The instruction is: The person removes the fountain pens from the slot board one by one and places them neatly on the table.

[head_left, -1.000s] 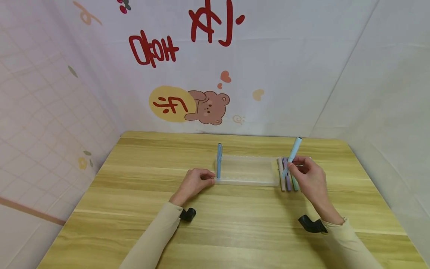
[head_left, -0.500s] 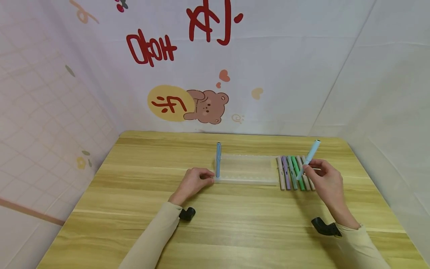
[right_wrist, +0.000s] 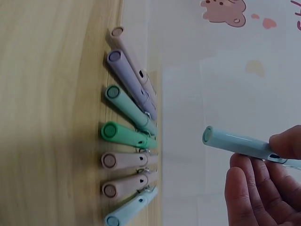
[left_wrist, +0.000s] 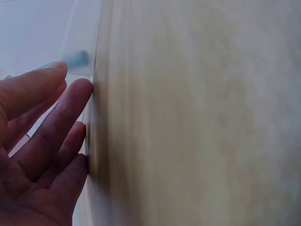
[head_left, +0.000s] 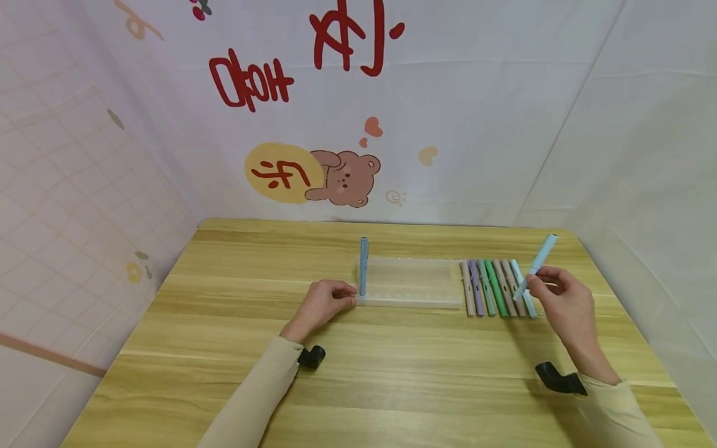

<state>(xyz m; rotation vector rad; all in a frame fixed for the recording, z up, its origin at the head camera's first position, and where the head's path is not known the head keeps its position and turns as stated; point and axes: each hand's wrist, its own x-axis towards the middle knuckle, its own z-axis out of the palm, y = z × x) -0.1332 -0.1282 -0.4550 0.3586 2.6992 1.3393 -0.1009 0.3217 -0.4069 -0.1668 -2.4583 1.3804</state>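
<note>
My right hand (head_left: 568,305) pinches a light blue pen (head_left: 542,254) between thumb and fingertips, tilted above the right end of a row of pens. In the right wrist view the held pen (right_wrist: 237,143) points away from the palm. At the left end of a clear plastic pen holder (head_left: 414,303) one blue pen (head_left: 363,267) stands upright. My left hand (head_left: 323,308) rests with its fingertips at the holder's left end, fingers loosely extended. The left wrist view shows this hand (left_wrist: 47,136) beside the clear plastic, a blurred blue-green pen end (left_wrist: 77,60) behind it.
Several pens lie side by side right of the holder, among them a purple pen (head_left: 476,289), a green pen (head_left: 496,289) and a light blue pen (head_left: 531,303) at the far end. The wooden table (head_left: 392,379) meets a printed cloth wall (head_left: 470,124) at the back.
My right hand has moved right along the row with the light blue pen, uncovering more of the lying pens. My left hand has stayed by the holder.
</note>
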